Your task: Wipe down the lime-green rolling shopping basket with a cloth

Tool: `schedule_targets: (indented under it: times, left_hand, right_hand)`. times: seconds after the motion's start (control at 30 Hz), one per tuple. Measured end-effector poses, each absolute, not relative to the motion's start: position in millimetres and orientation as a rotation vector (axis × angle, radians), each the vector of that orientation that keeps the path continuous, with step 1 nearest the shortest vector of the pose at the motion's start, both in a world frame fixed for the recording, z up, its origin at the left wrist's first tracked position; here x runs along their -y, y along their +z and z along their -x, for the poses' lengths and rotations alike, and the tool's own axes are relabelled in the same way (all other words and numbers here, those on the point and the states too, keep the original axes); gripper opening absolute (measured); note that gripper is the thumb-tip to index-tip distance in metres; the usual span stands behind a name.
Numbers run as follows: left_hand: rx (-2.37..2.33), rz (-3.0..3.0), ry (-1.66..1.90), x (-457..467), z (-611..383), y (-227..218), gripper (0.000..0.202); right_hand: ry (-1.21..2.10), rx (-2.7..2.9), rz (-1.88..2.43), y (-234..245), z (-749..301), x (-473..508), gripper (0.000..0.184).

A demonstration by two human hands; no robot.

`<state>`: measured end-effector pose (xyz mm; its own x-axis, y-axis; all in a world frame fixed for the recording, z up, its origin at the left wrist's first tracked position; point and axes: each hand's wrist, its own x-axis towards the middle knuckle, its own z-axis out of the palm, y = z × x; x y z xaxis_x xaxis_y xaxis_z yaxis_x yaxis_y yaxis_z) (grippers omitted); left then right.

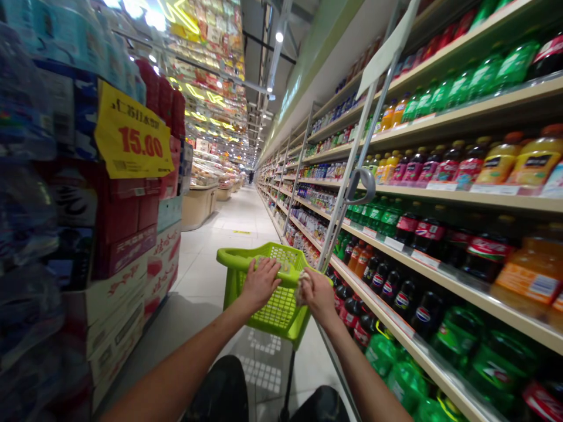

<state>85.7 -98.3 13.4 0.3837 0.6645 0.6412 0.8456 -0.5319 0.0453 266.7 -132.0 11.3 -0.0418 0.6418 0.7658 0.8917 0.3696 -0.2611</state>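
A lime-green shopping cart basket [259, 255] stands in front of me in a supermarket aisle. My left hand [260, 283] is wrapped over the near rim of the basket. My right hand [317, 295] grips the same rim further right, with a crumpled pale cloth or paper [304, 282] bunched in its fingers. Both forearms reach forward from the bottom of the view. The basket's inside shows only its mesh wall.
Shelves of soft-drink bottles [431, 234] run along the right. A slanted metal pole [352, 176] with a sign leans from those shelves. On the left stand stacked boxes and water packs with a yellow 15.00 price tag [132, 140]. The tiled aisle floor [237, 217] stretches ahead.
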Motion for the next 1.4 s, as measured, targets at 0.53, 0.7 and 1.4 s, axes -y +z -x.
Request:
schedule_targets:
  times: [0.53, 0.7, 1.4]
  left_hand:
    - [1.376, 2.332, -0.909, 112.3, -113.3, 15.9, 0.035]
    - [1.480, 2.331, -0.885, 104.4, -81.8, 21.1, 0.042]
    - [1.454, 2.283, -0.807, 118.9, -80.2, 27.8, 0.026]
  right_hand:
    - [-0.602, 1.816, 1.187, -7.4, -250.7, 123.1, 0.041]
    - [-0.553, 1.549, 1.423, -0.7, -301.5, 119.5, 0.043]
    - [-0.439, 1.678, 1.360, 10.2, -271.5, 102.5, 0.039]
